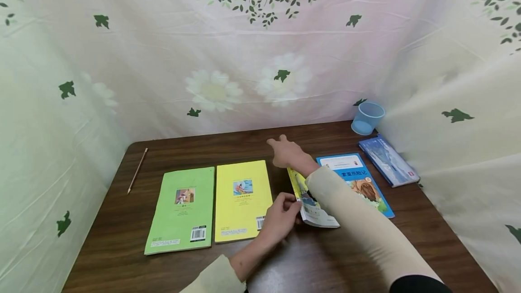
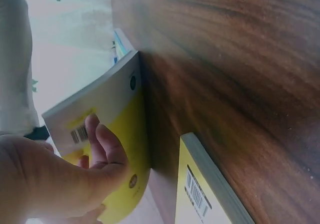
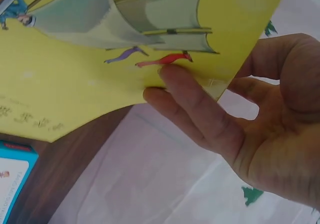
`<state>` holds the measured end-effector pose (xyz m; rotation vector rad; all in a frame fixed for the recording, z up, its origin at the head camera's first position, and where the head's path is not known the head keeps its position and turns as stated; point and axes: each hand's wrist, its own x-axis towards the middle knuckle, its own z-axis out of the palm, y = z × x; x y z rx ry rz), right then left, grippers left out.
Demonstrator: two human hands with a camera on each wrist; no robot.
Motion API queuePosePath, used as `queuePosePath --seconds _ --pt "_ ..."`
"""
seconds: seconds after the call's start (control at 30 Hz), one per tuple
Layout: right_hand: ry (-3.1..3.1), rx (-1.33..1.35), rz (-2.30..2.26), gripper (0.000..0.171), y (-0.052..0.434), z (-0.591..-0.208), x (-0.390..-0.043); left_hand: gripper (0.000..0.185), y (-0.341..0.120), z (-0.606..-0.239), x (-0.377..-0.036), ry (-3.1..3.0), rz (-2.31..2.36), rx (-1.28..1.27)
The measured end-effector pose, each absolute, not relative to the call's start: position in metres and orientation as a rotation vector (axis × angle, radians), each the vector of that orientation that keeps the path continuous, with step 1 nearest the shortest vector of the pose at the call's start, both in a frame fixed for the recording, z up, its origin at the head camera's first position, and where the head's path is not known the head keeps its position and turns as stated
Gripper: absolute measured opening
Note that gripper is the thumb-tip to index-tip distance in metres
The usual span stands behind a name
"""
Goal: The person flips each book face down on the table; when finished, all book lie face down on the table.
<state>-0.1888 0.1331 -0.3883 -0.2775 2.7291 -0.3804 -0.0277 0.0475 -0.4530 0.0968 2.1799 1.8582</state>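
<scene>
A thin yellow picture book [image 1: 313,207] stands tilted on its edge on the brown table [image 1: 228,144], between a flat yellow book [image 1: 242,200] and a blue book [image 1: 362,182]. My left hand [image 1: 281,218] grips its near end, and the left wrist view shows those fingers [image 2: 102,144] curled on the barcode side of the cover [image 2: 120,108]. My right hand [image 1: 286,152] is at the far end. There, two straight fingers [image 3: 190,103] touch the ship picture on the front cover [image 3: 100,73], with the thumb off to the side.
A green book [image 1: 183,209] lies left of the flat yellow one [image 2: 200,194]. A second blue book [image 1: 388,159] and a pale blue cup [image 1: 367,118] sit at the back right. A pencil [image 1: 137,170] lies far left. Flowered cloth walls close three sides.
</scene>
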Motion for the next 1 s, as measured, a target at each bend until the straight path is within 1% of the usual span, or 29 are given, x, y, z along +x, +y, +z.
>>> queuePosePath --seconds 0.1,0.33,0.63,0.73,1.0 --pt "2.716 -0.271 -0.491 0.071 0.14 -0.379 -0.188 0.03 0.045 -0.453 -0.031 2.134 1.909 0.05" --pt "2.734 -0.288 -0.59 0.068 0.157 -0.36 -0.191 0.027 0.038 -0.459 -0.034 2.144 1.9 0.016" --pt "2.771 -0.273 -0.653 0.067 0.182 -0.338 -0.197 0.042 0.029 -0.461 -0.033 2.038 1.797 0.002" --pt "2.755 -0.264 -0.724 0.068 0.189 -0.332 -0.197 0.049 0.026 -0.463 -0.036 1.994 1.785 -0.011" --pt "2.609 -0.128 -1.017 0.072 0.203 -0.323 -0.199 0.067 0.023 -0.47 -0.04 1.878 1.725 -0.06"
